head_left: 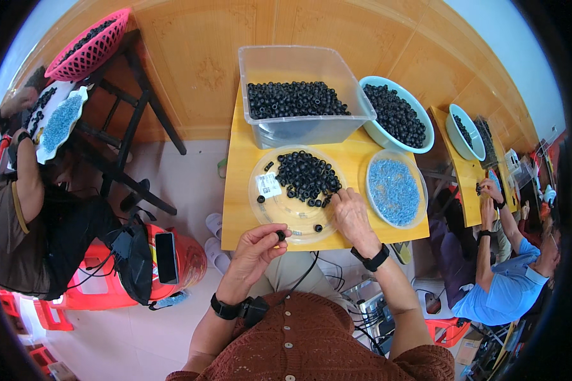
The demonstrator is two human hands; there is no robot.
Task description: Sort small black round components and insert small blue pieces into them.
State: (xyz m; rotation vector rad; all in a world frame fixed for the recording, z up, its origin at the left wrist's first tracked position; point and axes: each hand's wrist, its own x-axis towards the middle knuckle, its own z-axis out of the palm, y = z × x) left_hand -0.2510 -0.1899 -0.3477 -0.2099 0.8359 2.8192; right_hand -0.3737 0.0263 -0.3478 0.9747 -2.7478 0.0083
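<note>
My left hand (255, 253) pinches a small black ring-shaped part (280, 235) between thumb and fingertips, just over the near edge of a clear round plastic lid (274, 214). On that lid lies a heap of similar black parts (304, 174), with a few single ones apart from it. My right hand (356, 221) reaches down to the heap's right edge, its fingers bent and pressed together; whatever is between the fingertips is hidden. Close to its right stands a clear dish (424, 206) filled with small pale-blue pieces (393, 190).
Behind the lid, a clear bin (311, 131) and a pale-blue bowl (430, 143) hold more black parts on the yellow table (241, 184). Co-workers sit at both sides. At left are a dark stool (133, 108), a pink basket (86, 57) and a phone (166, 257). Cables (311, 270) hang near my lap.
</note>
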